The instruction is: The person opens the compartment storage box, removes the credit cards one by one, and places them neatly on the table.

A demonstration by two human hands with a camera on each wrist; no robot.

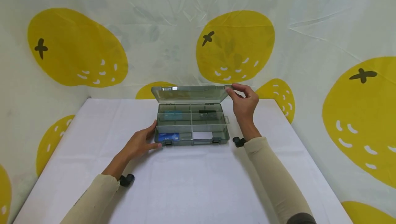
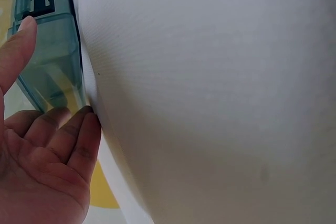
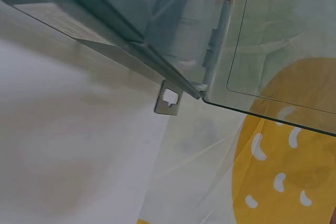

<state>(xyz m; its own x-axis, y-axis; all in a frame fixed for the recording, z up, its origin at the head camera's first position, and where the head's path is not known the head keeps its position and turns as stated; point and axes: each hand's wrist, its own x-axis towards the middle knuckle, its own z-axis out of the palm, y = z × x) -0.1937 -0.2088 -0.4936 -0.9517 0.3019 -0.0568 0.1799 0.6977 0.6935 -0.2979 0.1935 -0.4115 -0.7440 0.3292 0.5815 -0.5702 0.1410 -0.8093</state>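
Note:
A translucent grey-green compartment box [image 1: 182,143] stands on the white table, its hinged lid [image 1: 190,95] raised and tilted back. My left hand [image 1: 140,143] holds the front left corner, thumb at the front near a latch [image 2: 42,1] and fingertips against the left side. At the lid's upper right corner, my right hand [image 1: 245,104] pinches the edge between thumb and fingers. Inside lie a blue card-like piece [image 1: 168,137] at front left, a white piece [image 1: 202,135] at front right, a light blue item [image 1: 172,115] at back left and a black item [image 1: 207,113] at back right.
Clear dividers [image 1: 176,127] split the box into several compartments. A hanging tab [image 3: 168,98] sticks out from its right side. The white-covered table [image 1: 185,186] ends just behind the box, where a curtain [image 1: 167,48] with yellow fruit prints hangs.

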